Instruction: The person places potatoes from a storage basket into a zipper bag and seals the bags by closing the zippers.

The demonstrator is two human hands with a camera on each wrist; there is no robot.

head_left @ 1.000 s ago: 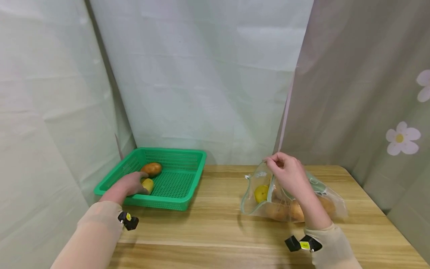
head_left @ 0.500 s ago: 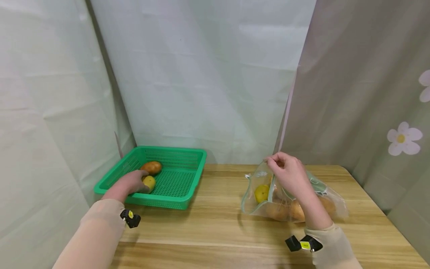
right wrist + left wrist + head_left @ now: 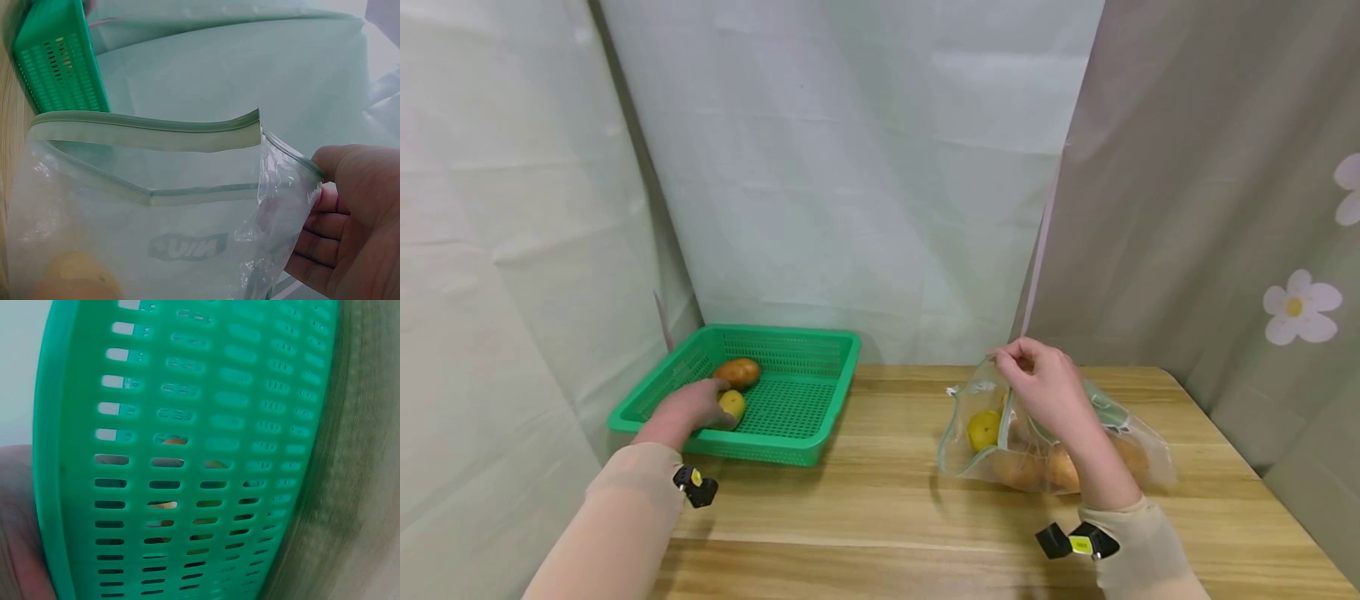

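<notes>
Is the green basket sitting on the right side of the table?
No, the green basket sits at the table's left end, by the left hand.

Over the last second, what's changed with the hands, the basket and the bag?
Very little. The left hand in the green basket eased the yellow fruit slightly farther in, toward the brown potato, and keeps touching it. The right hand still pinches the clear bag at its rim, holding the mouth open; bag, its contents and basket have not moved.
</notes>
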